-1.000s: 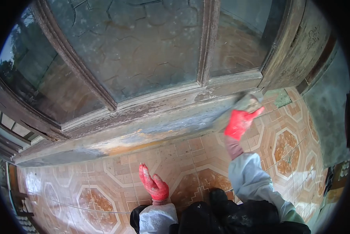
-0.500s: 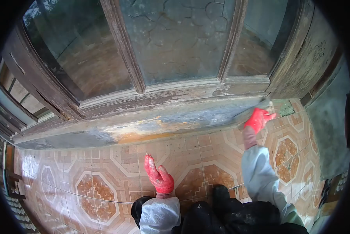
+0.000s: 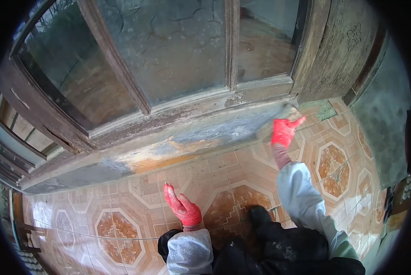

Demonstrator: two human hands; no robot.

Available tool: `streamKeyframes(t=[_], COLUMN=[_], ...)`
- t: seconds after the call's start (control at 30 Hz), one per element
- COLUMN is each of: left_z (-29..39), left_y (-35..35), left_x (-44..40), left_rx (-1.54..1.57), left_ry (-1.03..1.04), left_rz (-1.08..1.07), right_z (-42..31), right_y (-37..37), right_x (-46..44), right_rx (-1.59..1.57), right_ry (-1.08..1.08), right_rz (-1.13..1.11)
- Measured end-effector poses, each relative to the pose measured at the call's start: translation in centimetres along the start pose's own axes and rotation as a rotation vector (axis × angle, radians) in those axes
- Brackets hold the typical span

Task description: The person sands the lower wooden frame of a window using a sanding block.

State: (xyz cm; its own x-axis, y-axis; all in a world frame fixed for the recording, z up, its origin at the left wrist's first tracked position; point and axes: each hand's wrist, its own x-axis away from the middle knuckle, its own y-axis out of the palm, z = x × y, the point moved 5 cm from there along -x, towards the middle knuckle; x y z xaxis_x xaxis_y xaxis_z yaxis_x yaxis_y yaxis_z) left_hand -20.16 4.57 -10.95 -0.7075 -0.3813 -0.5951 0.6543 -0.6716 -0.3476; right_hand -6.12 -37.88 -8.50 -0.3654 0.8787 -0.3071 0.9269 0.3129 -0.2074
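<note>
My right hand [image 3: 284, 132], in a red glove, is closed on a trowel [image 3: 268, 130] smeared by motion. Its blade is at the right end of the low wall strip [image 3: 214, 134] under the window frame. This strip carries grey, bluish, white and orange patches. A greyish lump [image 3: 289, 110] shows just above the hand, too blurred to make out. Over the tiled floor my left hand [image 3: 183, 209], also red-gloved with whitish smears, hovers with fingers extended and the thumb apart. Nothing is in it.
Weathered wooden window framing [image 3: 187, 105] with glass panes rises above the strip. A greenish patch [image 3: 326, 110] marks the floor at the far right corner, beside a grey wall [image 3: 384, 123]. A thin cord [image 3: 123, 239] crosses the patterned tiles [image 3: 223, 172]. My dark-clad knees are below.
The view has turned, so window and wall strip sit more tilted. My right hand with the trowel is still at the strip's right end. My left hand keeps its open pose.
</note>
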Motion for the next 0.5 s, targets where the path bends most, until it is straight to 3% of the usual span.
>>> streamKeyframes(t=[0.07,0.13,0.3,0.43,0.5], left_z=[-0.4,-0.3,3.8,7.1,7.0], left_y=[0.2,1.6,5.0,7.1,7.3], left_x=[0.3,0.3,-0.8,-2.9,-3.3], left_rx=[0.018,0.042,0.099,0.098,0.137], left_ry=[-0.017,-0.042,-0.038,-0.043,-0.045], left_rz=[-0.019,-0.047,-0.115,-0.094,-0.067], right_z=[0.5,0.5,-6.8,-6.9,-1.6], right_y=[-0.1,-0.8,2.2,1.8,2.6], right_x=[-2.3,-2.6,9.3,9.9,5.0], right_rx=[-0.188,0.093,-0.166,-0.04,-0.487], right_ry=[-0.014,0.229,-0.293,-0.405,0.155], right_rz=[0.062,0.109,-0.079,-0.087,-0.101])
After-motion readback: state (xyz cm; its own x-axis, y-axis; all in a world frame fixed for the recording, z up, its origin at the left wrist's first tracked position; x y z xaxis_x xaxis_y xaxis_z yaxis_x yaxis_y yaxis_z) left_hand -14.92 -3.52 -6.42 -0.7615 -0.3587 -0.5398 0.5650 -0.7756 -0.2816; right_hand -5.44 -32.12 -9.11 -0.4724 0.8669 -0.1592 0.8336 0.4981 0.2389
